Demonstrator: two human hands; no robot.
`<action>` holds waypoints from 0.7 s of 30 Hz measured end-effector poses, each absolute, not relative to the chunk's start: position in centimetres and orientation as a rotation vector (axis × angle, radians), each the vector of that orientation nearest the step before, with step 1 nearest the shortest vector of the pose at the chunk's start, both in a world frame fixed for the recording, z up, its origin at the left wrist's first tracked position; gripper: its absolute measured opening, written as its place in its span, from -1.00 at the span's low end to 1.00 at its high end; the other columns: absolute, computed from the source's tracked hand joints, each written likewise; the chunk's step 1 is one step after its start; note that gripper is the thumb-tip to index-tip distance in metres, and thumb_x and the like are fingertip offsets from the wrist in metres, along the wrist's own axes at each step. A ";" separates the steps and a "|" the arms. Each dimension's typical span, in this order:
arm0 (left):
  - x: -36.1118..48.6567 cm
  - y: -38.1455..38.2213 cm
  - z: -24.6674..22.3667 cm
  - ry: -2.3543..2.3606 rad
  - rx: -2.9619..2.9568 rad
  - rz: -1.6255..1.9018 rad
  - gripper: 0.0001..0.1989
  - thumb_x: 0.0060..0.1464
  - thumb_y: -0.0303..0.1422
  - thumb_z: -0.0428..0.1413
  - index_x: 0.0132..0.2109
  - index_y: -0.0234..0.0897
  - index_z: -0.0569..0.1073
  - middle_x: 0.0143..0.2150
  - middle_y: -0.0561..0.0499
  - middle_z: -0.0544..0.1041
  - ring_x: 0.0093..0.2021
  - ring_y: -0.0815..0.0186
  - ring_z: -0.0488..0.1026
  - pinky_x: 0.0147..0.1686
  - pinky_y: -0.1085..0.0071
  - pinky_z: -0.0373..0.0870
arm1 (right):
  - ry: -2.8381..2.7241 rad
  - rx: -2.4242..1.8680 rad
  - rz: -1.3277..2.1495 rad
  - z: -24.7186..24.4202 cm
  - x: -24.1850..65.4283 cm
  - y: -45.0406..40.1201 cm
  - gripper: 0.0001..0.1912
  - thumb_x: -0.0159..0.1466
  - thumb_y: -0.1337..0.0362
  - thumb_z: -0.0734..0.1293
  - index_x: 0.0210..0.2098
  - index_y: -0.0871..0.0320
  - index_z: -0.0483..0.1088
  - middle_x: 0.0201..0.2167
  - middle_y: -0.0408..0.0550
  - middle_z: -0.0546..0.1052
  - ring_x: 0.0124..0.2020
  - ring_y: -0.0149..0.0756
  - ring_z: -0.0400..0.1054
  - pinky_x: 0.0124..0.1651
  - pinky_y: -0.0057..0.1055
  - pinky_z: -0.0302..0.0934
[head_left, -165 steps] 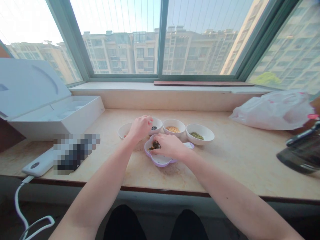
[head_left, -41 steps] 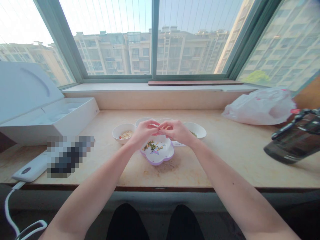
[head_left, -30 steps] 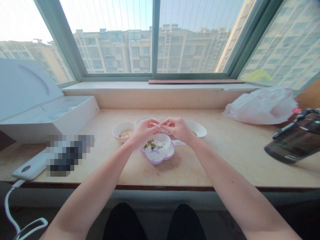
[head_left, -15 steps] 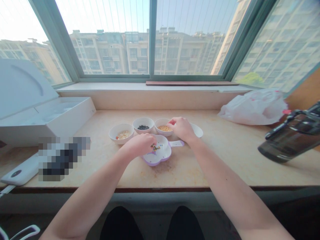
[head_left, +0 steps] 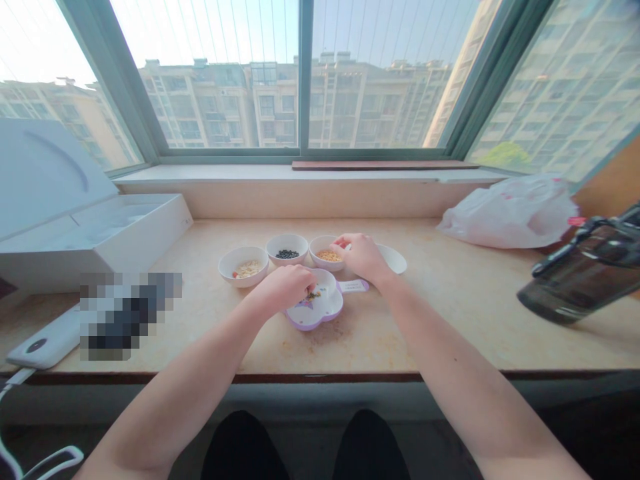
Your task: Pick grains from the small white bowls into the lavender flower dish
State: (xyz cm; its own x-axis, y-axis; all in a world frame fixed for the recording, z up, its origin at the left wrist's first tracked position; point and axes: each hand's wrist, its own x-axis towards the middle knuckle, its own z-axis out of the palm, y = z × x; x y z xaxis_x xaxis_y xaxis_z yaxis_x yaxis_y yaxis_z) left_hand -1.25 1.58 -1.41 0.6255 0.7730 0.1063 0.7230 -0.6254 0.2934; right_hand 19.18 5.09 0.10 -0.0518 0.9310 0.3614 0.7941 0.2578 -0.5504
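Note:
My left hand [head_left: 289,288] is over the left side of a white dish [head_left: 327,308] with a purple rim and a short handle [head_left: 353,286]. Its fingers are curled together above small mixed bits in the dish; what they pinch is hidden. My right hand [head_left: 367,256] reaches to a white bowl of yellow beans or kernels [head_left: 329,256], fingertips pressed together over its right side. Whatever lies between them is too small to make out. Left of that stand a bowl of black beans [head_left: 287,255] and a bowl of pale flat pieces [head_left: 248,269]. Another white dish [head_left: 394,259] is partly behind my right hand.
An open white box [head_left: 145,230] stands at the left, with a white device [head_left: 47,343] on a cable and a blurred dark object [head_left: 125,320] before it. On the right are a plastic bag [head_left: 505,212] and a dark tinted jug [head_left: 575,280]. The window sill [head_left: 225,175] bounds the back.
My left hand has lifted slightly and its fingers have shifted, so more of the bits in the dish show. The right hand stays at the bowl of yellow pieces.

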 end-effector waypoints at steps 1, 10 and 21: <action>-1.2 1.5 -1.3 1.244 2.641 0.296 -0.78 0.10 -0.51 0.06 -0.39 -0.25 0.58 -0.25 -0.07 0.61 -0.24 0.23 0.54 -0.18 0.40 0.36 | -1.874 -1.562 0.273 0.2 19.2 5.0 -0.84 0.29 0.22 0.39 -0.31 0.13 0.61 -0.25 -0.01 0.67 -0.23 -0.22 0.52 -0.10 -0.34 0.28; -0.8 1.2 -0.2 1.278 2.809 0.098 -0.74 0.09 -0.55 -0.02 -0.29 -0.29 0.57 -0.27 -0.06 0.62 -0.25 0.25 0.52 -0.32 0.43 0.28 | -1.891 -1.563 0.273 0.5 19.0 4.8 -0.84 0.28 0.21 0.39 -0.30 0.13 0.61 -0.25 -0.01 0.67 -0.24 -0.23 0.51 -0.10 -0.36 0.29; -1.6 1.7 0.7 0.842 1.781 0.919 -0.88 0.03 -0.35 0.22 -0.26 -0.30 0.54 -0.32 0.01 0.54 -0.33 0.37 0.43 -0.27 0.42 0.35 | -1.857 -1.503 0.308 1.1 18.9 4.5 -0.83 0.28 0.22 0.38 -0.31 0.15 0.60 -0.33 -0.03 0.66 -0.31 -0.26 0.48 -0.14 -0.37 0.27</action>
State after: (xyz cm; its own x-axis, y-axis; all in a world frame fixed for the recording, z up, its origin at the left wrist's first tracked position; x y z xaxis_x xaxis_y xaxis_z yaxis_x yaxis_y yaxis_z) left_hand -1.57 1.67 0.65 0.4844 0.8457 0.2240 0.1491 -0.3321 0.9314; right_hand 18.94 4.46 1.10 -0.0650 0.9241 0.3766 0.7528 0.2931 -0.5894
